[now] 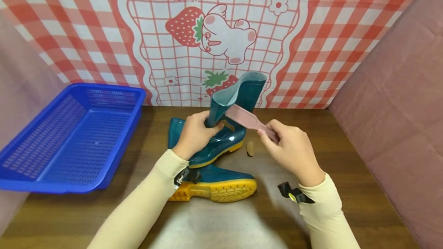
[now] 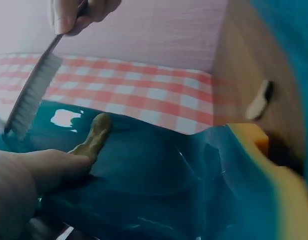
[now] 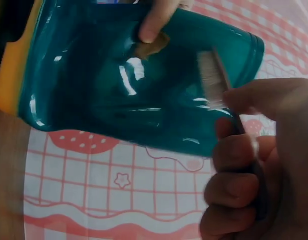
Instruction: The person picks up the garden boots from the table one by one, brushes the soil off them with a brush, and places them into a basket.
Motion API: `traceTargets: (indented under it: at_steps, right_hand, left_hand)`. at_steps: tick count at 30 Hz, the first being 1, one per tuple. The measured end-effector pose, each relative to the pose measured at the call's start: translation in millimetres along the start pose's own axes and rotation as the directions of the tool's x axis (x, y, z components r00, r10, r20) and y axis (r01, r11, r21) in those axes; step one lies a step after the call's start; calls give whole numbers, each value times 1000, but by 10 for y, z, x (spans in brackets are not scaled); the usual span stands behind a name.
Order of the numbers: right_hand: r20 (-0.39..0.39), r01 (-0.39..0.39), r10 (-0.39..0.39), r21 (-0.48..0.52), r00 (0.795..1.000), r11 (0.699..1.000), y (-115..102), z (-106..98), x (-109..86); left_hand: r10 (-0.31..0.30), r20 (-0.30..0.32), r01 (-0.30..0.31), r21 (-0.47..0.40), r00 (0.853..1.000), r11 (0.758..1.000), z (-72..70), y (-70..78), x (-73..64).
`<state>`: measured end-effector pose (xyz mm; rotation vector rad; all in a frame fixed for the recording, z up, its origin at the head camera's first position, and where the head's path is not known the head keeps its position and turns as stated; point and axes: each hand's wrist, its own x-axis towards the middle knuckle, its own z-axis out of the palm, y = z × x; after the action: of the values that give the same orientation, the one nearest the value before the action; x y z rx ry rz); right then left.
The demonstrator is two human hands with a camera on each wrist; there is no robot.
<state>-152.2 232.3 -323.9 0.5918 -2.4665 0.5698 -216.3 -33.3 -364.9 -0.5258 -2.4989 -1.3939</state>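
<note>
My left hand (image 1: 198, 131) grips the shaft of a glossy teal rubber boot (image 1: 250, 91) with a yellow sole, its opening tilted up. Beside my left thumb, an irregular brown patch (image 2: 99, 132) sticks to the boot's surface. My right hand (image 1: 294, 147) holds a pink brush (image 1: 245, 117) by its handle. Its pale bristles (image 3: 211, 80) face the shaft near the opening; I cannot tell whether they touch it. A second teal boot (image 1: 225, 175) lies on its side under the held one, yellow tread toward me.
A blue plastic basket (image 1: 133, 124) stands at the left. One small brown piece (image 1: 250, 149) lies on the wooden table (image 1: 346, 156), right of the boots. Behind hangs a red-and-white strawberry cloth (image 1: 311, 60), with a pink cloth (image 1: 391, 99) at the right.
</note>
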Motion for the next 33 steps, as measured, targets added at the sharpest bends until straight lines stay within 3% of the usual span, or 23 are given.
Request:
traceTargets:
  at_steps: [3, 8, 12, 16, 19, 27, 33]
  right_hand:
    - [53, -31, 33, -39, 998, 999, 4, 12, -7]
    - [63, -31, 32, -14, 997, 999, -54, 35, 12]
    - [72, -50, 48, 24, 996, 998, -93, 23, 4]
    - [118, -59, 57, 7, 991, 998, -109, 45, -3]
    - [161, -65, 65, -9, 985, 998, -106, 89, -2]
    - [182, -89, 92, -26, 979, 996, -106, 158, 3]
    - [150, -48, 52, -30, 987, 998, -123, 183, 9]
  left_hand:
    - [25, -14, -25, -8, 1000, 1000, 35, 19, 29]
    - [94, -121, -95, -4, 988, 995, -178, 253, 85]
    - [114, -111, -113, 15, 987, 994, -305, 401, 62]
    - [19, -16, -18, 57, 1000, 998, -279, 317, -22]
    - [-48, 25, 46, 73, 999, 996, -234, 202, -72]
    - [-66, 85, 61, 55, 994, 997, -270, 115, -99]
    - [-58, 59, 54, 65, 997, 996, -273, 93, -109]
